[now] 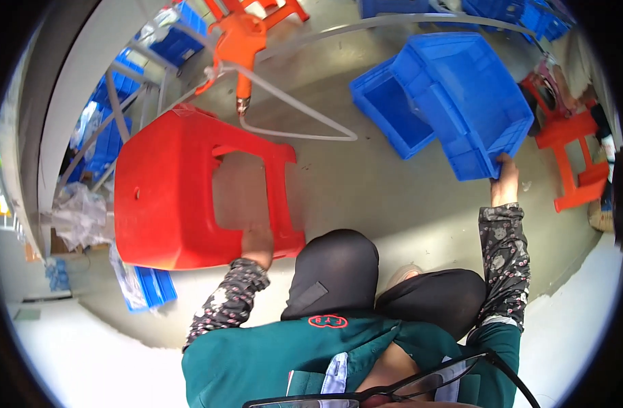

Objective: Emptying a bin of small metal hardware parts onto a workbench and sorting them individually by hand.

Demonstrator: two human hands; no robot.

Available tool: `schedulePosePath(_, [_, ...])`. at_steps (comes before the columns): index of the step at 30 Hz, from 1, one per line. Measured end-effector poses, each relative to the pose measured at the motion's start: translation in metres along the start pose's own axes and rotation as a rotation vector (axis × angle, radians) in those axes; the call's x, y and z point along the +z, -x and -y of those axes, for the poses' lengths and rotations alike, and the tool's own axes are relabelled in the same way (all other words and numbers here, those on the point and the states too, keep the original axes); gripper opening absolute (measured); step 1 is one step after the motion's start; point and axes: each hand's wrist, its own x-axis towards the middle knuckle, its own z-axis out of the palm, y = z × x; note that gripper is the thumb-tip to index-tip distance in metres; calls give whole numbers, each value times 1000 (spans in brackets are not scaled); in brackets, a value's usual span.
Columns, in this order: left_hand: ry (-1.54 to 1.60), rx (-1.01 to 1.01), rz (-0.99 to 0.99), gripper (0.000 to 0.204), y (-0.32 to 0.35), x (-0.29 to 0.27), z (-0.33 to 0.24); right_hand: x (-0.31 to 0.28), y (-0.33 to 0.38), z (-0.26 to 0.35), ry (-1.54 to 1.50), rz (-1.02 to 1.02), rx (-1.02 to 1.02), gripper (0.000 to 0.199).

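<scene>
A red plastic stool (165,183) lies tipped on its side to my left, with its legs pointing right. My left hand (258,246) grips the stool by its near leg edge; the fingers are partly blurred. On the right, my right hand (505,178) is closed around the near corner of a blue plastic bin (485,88), which is tilted. Beneath and to the left of that bin is a second blue bin (383,112), partly covered by the first.
An orange air blow gun (240,47) with a pale hose (304,132) hangs beyond the red stool. Another red stool (583,139) stands at far right, beside another person's hand (562,88). Metal framing and several blue bins (178,34) line the far left.
</scene>
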Motion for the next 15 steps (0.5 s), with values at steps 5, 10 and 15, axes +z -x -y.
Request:
schedulePosePath(5, [-112,-226,143,9,97,49,23,2,-32,-14,68,98,-38,17])
schedulePosePath(10, [-109,-558,408,15,185,122,54,31,-34,-31,348,229,-373,20])
schedulePosePath(15, [-107,-652,495,18,210,122,36,36,-49,-61,344,187,-252,21])
